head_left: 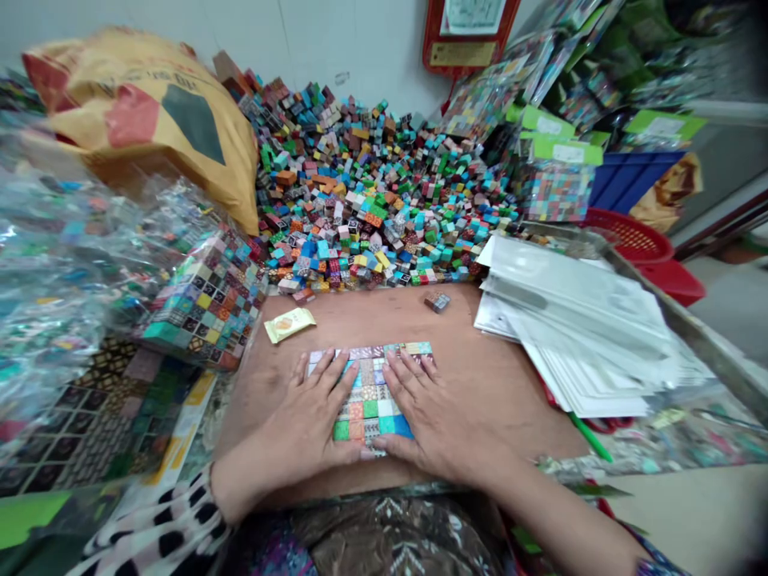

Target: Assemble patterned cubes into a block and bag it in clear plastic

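Note:
A flat rectangle of small patterned mosaic tiles (370,404) lies on a brown board (480,384) in front of me. My left hand (321,408) rests flat over its left side, fingers spread and pointing away. Over its right side lies my right hand (423,412), also flat with fingers apart. Both thumbs lie along the near edge, their tips almost meeting. Green, orange, white and blue tiles show between the hands; those under the palms are hidden. Beyond the rectangle sit a small yellow packet (290,325) and a loose patterned block (438,302).
A large heap of colourful blocks (372,200) rises against the wall. Plastic-wrapped tile packs (204,296) and a yellow sack (162,120) crowd the left. White sheets (588,320) lie at right, near a green pen (591,438). Red baskets (630,236) stand beyond the tray's edge.

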The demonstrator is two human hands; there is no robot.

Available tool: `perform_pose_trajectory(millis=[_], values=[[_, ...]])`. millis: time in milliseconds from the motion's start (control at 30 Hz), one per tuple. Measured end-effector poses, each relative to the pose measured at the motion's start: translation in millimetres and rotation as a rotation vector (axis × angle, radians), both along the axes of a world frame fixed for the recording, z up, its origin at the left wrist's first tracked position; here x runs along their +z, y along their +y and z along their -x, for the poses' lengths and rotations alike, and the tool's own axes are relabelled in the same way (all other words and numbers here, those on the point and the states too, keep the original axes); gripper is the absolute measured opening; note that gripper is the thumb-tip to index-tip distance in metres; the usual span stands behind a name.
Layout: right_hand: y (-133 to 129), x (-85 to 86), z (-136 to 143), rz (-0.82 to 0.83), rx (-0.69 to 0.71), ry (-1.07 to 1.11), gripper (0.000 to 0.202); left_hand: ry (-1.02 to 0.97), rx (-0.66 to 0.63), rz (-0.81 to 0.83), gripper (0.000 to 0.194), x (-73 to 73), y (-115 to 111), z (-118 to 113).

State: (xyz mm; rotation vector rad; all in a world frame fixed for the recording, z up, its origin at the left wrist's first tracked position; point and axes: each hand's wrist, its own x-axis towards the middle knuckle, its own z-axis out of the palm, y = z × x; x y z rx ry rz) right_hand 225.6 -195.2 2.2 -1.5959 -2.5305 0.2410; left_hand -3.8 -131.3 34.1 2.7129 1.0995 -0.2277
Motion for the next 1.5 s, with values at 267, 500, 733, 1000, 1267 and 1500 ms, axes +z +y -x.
perform_pose_trajectory(millis=[267, 500, 733, 1000, 1267, 1500], values=[[-2.2, 4.2, 0.3, 0.056, 0.093, 0.017, 0.1, 0.12, -0.026, 0.069, 0.116, 7.6, -7.0, 1.6], [4.4, 15.3, -4.1, 0.03, 0.112, 0.028, 0.083, 0.05, -0.063, 0.012, 0.114, 3.2, -9.8, 3.7], [59.0, 13.5, 4.1, 0.026, 0.0, 0.011, 0.056, -0.083, -0.188, -0.162, 0.06, -3.0, -35.9, -6.7], [65.9, -4.2, 13.7, 0.022, 0.021, 0.023, 0.057, -0.221, -0.201, -0.322, 0.046, -26.6, -45.1, -3.9], [62.5, 17.6, -13.9, -0.053, -0.094, 0.063, 0.054, -0.171, -0.121, -0.055, 0.087, 2.6, -22.0, 3.2], [40.2, 17.7, -39.8, 0.007, -0.133, -0.008, 0.067, -0.058, -0.073, -0.03, 0.13, -2.6, 9.0, 3.4]])
